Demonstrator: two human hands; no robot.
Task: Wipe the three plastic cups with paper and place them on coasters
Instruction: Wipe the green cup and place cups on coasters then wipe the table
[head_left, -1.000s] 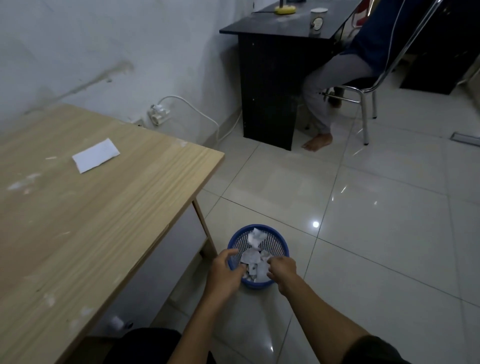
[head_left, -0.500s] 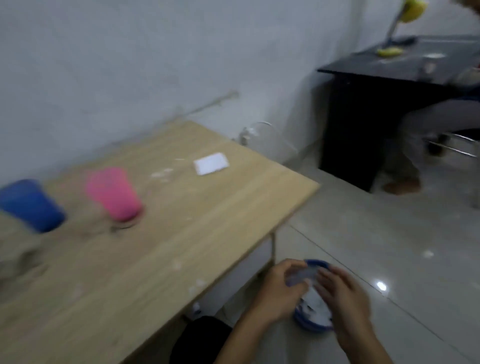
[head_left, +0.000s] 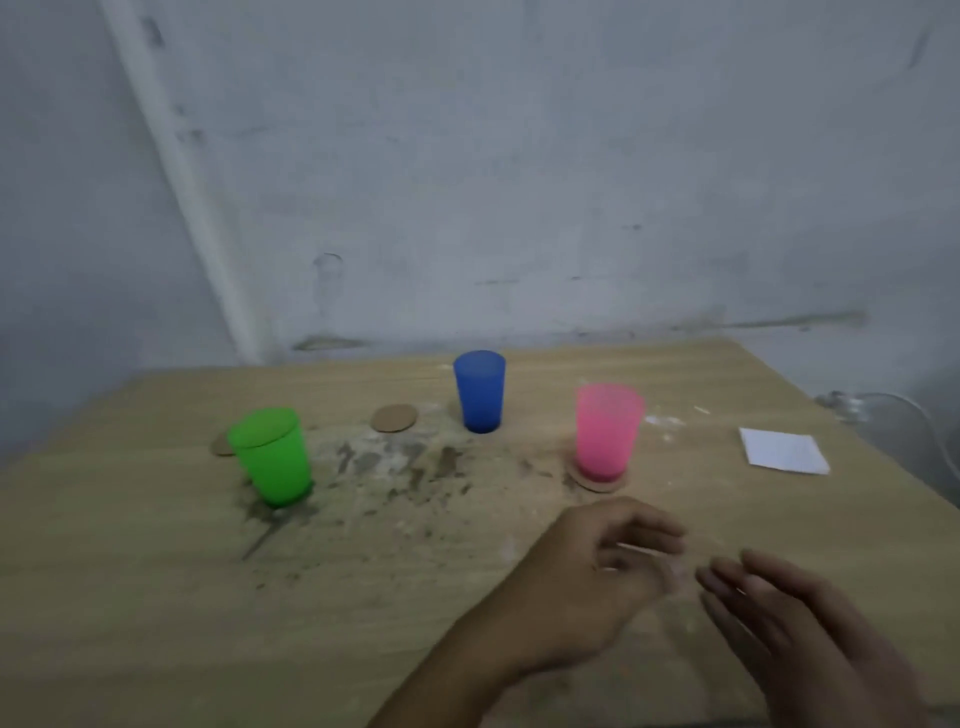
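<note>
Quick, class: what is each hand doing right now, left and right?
Left hand: open, fingers loosely curled, holding nothing visible.
Right hand: open, fingers straight, empty.

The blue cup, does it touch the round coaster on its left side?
Apart. The head view shows a strip of bare table between the blue cup and the coaster.

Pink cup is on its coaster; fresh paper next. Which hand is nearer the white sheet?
Right. The right hand hovers open at the table's right side, nearer the folded white paper. The left hand sits further left, also holding nothing.
</note>
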